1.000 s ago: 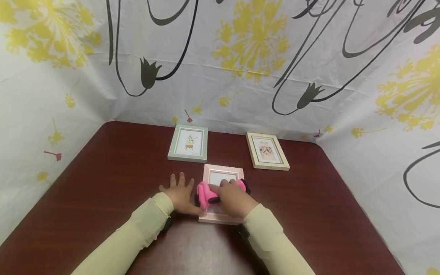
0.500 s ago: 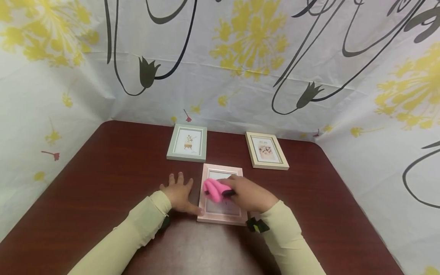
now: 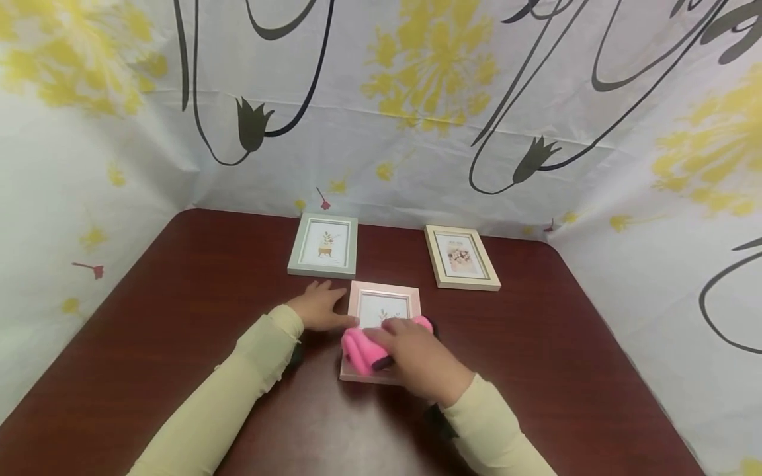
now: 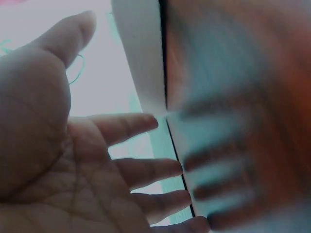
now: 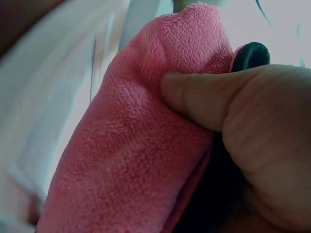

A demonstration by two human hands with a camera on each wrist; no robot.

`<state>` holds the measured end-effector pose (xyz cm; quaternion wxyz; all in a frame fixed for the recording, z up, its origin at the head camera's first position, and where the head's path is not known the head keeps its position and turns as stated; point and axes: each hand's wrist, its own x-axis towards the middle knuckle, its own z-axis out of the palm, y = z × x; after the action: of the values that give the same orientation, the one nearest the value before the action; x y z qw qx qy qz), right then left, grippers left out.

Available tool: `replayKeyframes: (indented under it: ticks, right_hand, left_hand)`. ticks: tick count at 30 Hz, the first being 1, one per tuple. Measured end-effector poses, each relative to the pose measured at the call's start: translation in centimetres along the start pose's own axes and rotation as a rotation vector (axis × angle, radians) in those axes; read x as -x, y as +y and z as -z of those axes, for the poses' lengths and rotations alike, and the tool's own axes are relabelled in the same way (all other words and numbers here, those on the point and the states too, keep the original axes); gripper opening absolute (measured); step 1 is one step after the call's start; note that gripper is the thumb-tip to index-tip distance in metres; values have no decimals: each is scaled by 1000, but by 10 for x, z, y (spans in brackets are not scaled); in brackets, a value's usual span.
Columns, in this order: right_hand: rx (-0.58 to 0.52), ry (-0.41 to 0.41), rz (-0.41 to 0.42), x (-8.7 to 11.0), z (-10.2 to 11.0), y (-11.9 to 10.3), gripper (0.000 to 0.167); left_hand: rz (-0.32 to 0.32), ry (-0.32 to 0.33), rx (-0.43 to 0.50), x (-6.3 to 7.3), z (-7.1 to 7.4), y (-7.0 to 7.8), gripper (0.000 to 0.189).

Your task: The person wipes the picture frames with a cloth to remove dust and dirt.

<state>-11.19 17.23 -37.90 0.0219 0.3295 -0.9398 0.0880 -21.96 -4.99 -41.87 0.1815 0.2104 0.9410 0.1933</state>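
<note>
A pink photo frame (image 3: 387, 288) lies flat on the dark red-brown table (image 3: 226, 284), with a plant print in its upper half. My right hand (image 3: 421, 360) grips a folded pink cloth (image 3: 357, 350) with dark edging, over the frame's lower half. In the right wrist view the thumb presses into the fluffy cloth (image 5: 131, 111); the other fingers are mostly hidden. My left hand (image 3: 318, 309) is at the frame's left side, its thumb tip at the border. The left wrist view shows this hand (image 4: 82, 165) with fingers spread and fairly straight, fingertips down by the tabletop.
A pale green photo frame (image 3: 321, 272) lies behind the pink one, towards the left. Further right is a cream photo frame (image 3: 467, 285), also flat. White curtain-like sheets (image 3: 333, 152) with yellow and grey flower prints enclose the table's back and sides.
The right hand and cloth first slid right and up, then came back left and down to the frame's lower part. My left hand has shifted slightly up along the frame's left side.
</note>
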Motion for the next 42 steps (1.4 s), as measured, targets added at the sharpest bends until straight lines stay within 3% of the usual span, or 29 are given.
replayKeyframes:
  ticks: [7, 17, 24, 30, 36, 42]
  right_hand:
    - [76, -95, 4, -4, -18, -24, 61]
    - [52, -151, -4, 13, -14, -13, 58]
    - [105, -74, -40, 35, -1, 12, 56]
    - [131, -15, 7, 38, -7, 20, 58]
    - [128, -82, 31, 26, -15, -2, 65]
    - [180, -83, 147, 13, -20, -28, 67]
  left_hand:
    - [58, -73, -33, 0, -1, -4, 93]
    - [32, -82, -43, 3, 0, -2, 92]
    - [29, -70, -23, -1, -1, 2, 91]
    - [27, -71, -34, -2, -4, 1, 91]
    - [23, -76, -20, 0, -3, 2, 90]
    - [35, -69, -15, 2, -2, 3, 90]
